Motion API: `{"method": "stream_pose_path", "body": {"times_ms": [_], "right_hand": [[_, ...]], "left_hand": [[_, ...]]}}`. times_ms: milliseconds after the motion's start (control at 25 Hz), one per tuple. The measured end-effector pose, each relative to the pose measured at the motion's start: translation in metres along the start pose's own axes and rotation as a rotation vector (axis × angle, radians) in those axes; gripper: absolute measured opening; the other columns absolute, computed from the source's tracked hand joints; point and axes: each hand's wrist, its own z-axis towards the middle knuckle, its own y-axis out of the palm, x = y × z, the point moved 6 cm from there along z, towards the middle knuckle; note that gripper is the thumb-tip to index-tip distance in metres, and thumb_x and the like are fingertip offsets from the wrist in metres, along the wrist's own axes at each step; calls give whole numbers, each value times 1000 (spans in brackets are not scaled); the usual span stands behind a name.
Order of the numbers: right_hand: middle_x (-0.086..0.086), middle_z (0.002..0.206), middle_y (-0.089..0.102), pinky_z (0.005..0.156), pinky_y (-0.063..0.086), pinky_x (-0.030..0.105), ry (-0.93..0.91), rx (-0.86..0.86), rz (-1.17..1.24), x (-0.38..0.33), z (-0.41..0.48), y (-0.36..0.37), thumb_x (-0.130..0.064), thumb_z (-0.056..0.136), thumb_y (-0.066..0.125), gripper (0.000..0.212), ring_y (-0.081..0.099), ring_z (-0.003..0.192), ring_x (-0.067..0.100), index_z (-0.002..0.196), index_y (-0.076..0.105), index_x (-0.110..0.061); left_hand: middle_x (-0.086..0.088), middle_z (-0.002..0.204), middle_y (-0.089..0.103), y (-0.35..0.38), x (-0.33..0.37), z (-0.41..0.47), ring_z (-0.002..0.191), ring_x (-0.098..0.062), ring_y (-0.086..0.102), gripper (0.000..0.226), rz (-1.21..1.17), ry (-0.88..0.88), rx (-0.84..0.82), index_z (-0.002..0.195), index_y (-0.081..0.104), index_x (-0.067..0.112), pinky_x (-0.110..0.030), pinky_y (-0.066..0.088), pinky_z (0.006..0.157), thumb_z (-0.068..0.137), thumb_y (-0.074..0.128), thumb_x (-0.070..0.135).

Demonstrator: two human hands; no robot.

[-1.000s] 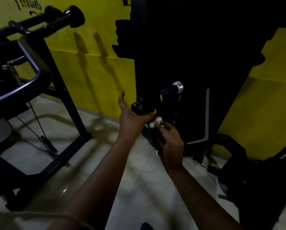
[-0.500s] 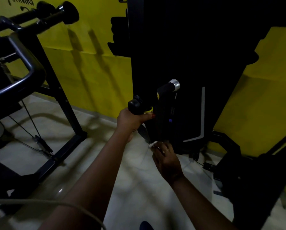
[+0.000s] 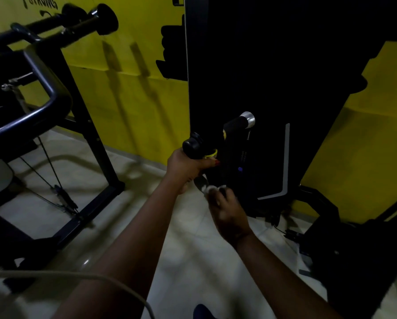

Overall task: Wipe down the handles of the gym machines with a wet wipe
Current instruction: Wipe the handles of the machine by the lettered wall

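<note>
Since a second earlier, the left hand (image 3: 188, 166) has been closed round the near handle (image 3: 193, 146), beside which it was then held open; the right hand (image 3: 231, 214) has been lowered from just under that handle, and the wet wipe (image 3: 212, 188) has been carried down with it.

Nearest the camera, a pale cord (image 3: 82, 276) is seen curving across the lower left, in front of the left forearm; both forearms are stretched forward above a pale tiled floor (image 3: 181, 245). The right hand is blurred; its grip is narrow, the fingers being curled and the white wet wipe being pinched at their tips. The wipe is held at a pale metal piece (image 3: 201, 181) just below the left hand; whether it is pressed onto the metal cannot be told. The left hand's grip is wrapped fully round the near handle, just under its round black end cap and a yellow ring (image 3: 211, 154). A second handle (image 3: 238, 123), black with a silver cap, is set slightly beyond and to the right, untouched by either hand. Both handles are carried by a tall black machine (image 3: 273, 65); a black tubular frame (image 3: 94, 143) stands well apart to the left; a yellow wall (image 3: 128, 88) is seen behind everything.
</note>
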Motion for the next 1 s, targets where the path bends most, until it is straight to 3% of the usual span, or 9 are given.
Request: {"method": "stream_pose_path", "body": {"times_ms": [80, 160, 280, 440, 600, 720, 800, 920, 1000], "right_hand": [[18, 112, 51, 87, 49, 39, 27, 105, -27, 3, 35, -13, 2, 86, 65, 18, 50, 91, 34, 102, 63, 8], [17, 112, 54, 92, 44, 33, 84, 129, 24, 6, 40, -18, 3, 82, 69, 19, 52, 95, 34, 100, 65, 7], [13, 106, 61, 88, 47, 31, 209, 69, 85, 18, -13, -15, 2, 79, 72, 25, 58, 95, 30, 103, 66, 0], [11, 96, 63, 85, 49, 30, 346, 54, 161, 28, -13, -13, -14, 88, 64, 11, 59, 92, 25, 91, 68, -4], [7, 104, 65, 93, 47, 26, 380, 159, 223, 20, -5, -19, -32, 102, 46, 37, 58, 101, 19, 99, 69, -3], [-15, 99, 60, 84, 50, 28, 591, 189, 362, 23, -20, -24, -24, 95, 54, 15, 58, 93, 7, 95, 65, -15], [-15, 92, 63, 78, 51, 27, 751, 199, 460, 33, -2, -20, -14, 92, 60, 6, 60, 88, -1, 91, 65, -18], [-11, 92, 67, 79, 50, 19, 724, 220, 530, 41, 25, -20, -7, 92, 61, 12, 63, 90, 0, 97, 66, -17], [-8, 94, 69, 76, 50, 18, 743, 131, 614, 48, 14, -9, -12, 95, 59, 12, 65, 89, 1, 103, 68, -16]], "left_hand": [[-6, 90, 75, 1, -1, 1, 88, -23, 72, 72, -15, -10, 0, 93, 71, 16, -50, 58, 80, 28, 87, 41], [-7, 92, 74, 1, -2, 1, 89, -24, 72, 68, -15, -17, 5, 96, 71, 16, -48, 59, 79, 34, 89, 37], [-7, 99, 73, 2, -6, 4, 95, -22, 70, 55, -49, -21, -11, 104, 67, 14, -39, 60, 74, 55, 91, 17], [-7, 101, 72, 2, -7, 4, 94, -20, 70, 49, -75, -13, 9, 105, 67, 13, -39, 60, 74, 61, 88, 11], [-7, 99, 73, 2, -7, 4, 93, -20, 70, 43, -67, -8, 13, 99, 67, 16, -43, 60, 77, 62, 88, 10], [-8, 99, 73, 2, -8, 4, 94, -21, 70, 40, -64, -8, 20, 96, 67, 17, -43, 59, 78, 63, 87, 9], [-9, 98, 73, 2, -9, 4, 94, -21, 70, 40, -69, -14, 18, 97, 67, 15, -44, 59, 78, 62, 88, 10], [-11, 97, 73, 1, -9, 4, 92, -22, 70, 45, -56, -20, 24, 100, 68, 12, -43, 60, 76, 60, 89, 11], [-12, 99, 72, 0, -8, 2, 93, -23, 70, 46, -58, -14, 19, 102, 67, 10, -40, 60, 74, 61, 88, 9]]}}
